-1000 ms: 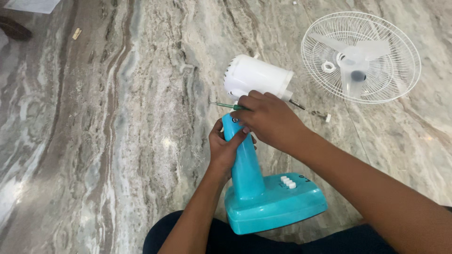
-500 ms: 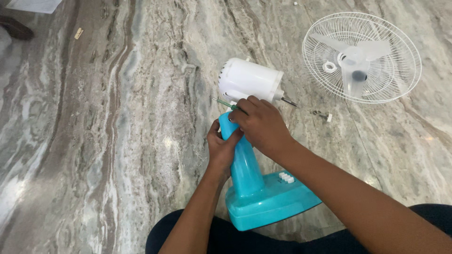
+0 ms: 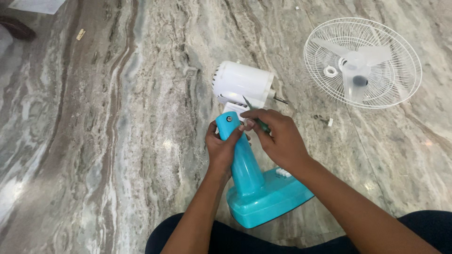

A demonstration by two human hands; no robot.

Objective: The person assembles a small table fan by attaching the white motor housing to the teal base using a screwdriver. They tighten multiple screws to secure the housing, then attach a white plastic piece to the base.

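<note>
Both hands on the fan stand neck

Left hand (image 3: 222, 146) wrapped closed around turquoise fan stand (image 3: 245, 164), which sits upright on marble floor (image 3: 117, 141). Right hand (image 3: 278, 136) pinches green screwdriver (image 3: 254, 115), tip up near white motor housing (image 3: 240, 83). Fan guard with blades (image 3: 362, 63) lies well apart

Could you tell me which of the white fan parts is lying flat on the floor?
The round wire guard with the blade; the white motor housing sits on the turquoise stand.
</note>
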